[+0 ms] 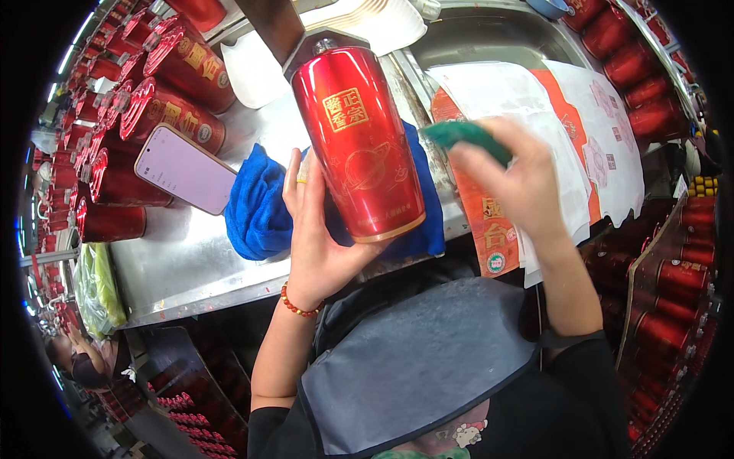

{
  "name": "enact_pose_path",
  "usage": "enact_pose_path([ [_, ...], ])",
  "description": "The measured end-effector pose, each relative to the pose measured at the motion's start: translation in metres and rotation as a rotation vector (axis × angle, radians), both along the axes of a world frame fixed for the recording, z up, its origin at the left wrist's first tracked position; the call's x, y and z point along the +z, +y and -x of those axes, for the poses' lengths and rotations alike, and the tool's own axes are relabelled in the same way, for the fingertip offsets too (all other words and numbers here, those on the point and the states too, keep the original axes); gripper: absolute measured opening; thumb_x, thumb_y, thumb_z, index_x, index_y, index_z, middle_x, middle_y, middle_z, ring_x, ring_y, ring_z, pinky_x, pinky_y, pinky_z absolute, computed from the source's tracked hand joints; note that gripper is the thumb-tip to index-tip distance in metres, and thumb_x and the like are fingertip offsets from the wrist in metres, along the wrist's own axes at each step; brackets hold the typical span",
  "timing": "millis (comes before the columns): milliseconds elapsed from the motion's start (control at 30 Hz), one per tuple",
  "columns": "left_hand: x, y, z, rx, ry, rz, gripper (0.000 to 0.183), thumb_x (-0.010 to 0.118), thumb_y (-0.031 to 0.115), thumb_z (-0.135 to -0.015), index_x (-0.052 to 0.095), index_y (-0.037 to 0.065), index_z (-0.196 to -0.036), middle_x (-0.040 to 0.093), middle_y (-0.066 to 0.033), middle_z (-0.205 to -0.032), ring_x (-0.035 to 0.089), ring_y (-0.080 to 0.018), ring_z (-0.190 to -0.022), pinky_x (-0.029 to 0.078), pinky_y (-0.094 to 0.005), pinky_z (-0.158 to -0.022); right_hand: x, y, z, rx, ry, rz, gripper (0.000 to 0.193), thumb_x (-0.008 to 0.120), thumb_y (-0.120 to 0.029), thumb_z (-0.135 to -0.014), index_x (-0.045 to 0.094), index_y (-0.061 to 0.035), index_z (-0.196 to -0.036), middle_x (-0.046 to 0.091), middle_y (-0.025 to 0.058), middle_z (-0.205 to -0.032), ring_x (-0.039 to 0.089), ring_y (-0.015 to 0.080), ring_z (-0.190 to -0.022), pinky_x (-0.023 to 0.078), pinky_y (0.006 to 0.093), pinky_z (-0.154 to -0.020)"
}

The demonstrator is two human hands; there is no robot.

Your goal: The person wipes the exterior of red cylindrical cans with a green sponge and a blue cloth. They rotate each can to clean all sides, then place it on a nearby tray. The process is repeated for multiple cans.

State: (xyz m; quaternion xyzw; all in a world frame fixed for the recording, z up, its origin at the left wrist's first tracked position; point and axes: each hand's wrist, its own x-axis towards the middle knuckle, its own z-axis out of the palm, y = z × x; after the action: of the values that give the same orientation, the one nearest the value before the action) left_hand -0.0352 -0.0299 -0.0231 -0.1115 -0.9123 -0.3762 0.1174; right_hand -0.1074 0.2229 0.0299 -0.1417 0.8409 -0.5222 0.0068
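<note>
My left hand (pixel 310 226) is wrapped round the lower side of a glossy red tapered container (pixel 367 164) with gold print and a gold-coloured rim at its near end. The container's far end meets a dark metal bracket (pixel 271 27); how the two join is unclear. To the right of the container, my right hand (pixel 527 176) is closed on a green pad (pixel 470 139), blurred by motion and apart from the container. A crumpled blue cloth (pixel 260 206) lies on the metal table (pixel 183 268) beneath and beside the container.
A phone (pixel 186 170) leans at the left near several red containers (pixel 170 115). Printed red and white sheets (pixel 520 99) lie on the right, by a metal basin (pixel 489 38). A white tray (pixel 260 69) is behind. Racks of red containers (pixel 673 294) stand right. Another person (pixel 95 363) is far left.
</note>
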Motion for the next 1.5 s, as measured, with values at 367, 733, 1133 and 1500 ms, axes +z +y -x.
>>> enact_pose_path([
  [367, 0.015, 0.012, -0.005, 0.099, -0.012, -0.034, 0.121, 0.091, 0.032, -0.067, 0.023, -0.002, -0.161, 0.038, -0.0209, -0.16, 0.017, -0.047, -0.152, 0.017, -0.053, -0.124, 0.06, -0.045, 0.045, 0.555, 0.61, -0.206, 0.024, 0.083, -0.008, -0.077, 0.078, -0.0107, -0.101, 0.063, 0.0068, -0.08, 0.059, 0.0231, -0.076, 0.047, 0.0352, -0.069],
  [733, 0.015, 0.012, -0.006, 0.097, -0.03, -0.054, 0.12, 0.092, 0.034, -0.069, 0.022, 0.0, -0.161, 0.039, -0.0202, -0.159, 0.015, -0.0465, -0.153, 0.016, -0.0531, -0.124, 0.08, -0.055, 0.066, 0.581, 0.721, -0.33, 0.018, 0.08, -0.011, -0.081, 0.077, -0.0087, -0.099, 0.067, 0.0085, -0.081, 0.063, 0.027, -0.078, 0.051, 0.0379, -0.07],
  [1133, 0.0, -0.006, -0.001, -0.064, -0.107, -0.078, 0.116, 0.087, 0.044, -0.077, 0.02, 0.003, -0.162, 0.029, -0.0188, -0.165, 0.009, -0.0469, -0.155, 0.012, -0.0555, -0.125, 0.013, -0.014, 0.066, 0.098, 0.464, -0.118, 0.019, 0.079, -0.004, -0.086, 0.077, -0.0039, -0.104, 0.068, 0.0065, -0.084, 0.06, 0.0139, -0.075, 0.045, 0.0282, -0.067],
  [1500, -0.003, -0.007, 0.002, -0.099, -0.162, -0.102, 0.111, 0.084, 0.048, -0.078, 0.025, 0.002, -0.16, 0.033, -0.0201, -0.163, 0.011, -0.0459, -0.156, 0.008, -0.054, -0.125, 0.017, -0.015, 0.024, 0.39, 0.117, 0.076, 0.024, 0.084, -0.01, -0.083, 0.078, -0.0053, -0.105, 0.069, 0.0048, -0.083, 0.063, 0.0136, -0.076, 0.048, 0.026, -0.069],
])
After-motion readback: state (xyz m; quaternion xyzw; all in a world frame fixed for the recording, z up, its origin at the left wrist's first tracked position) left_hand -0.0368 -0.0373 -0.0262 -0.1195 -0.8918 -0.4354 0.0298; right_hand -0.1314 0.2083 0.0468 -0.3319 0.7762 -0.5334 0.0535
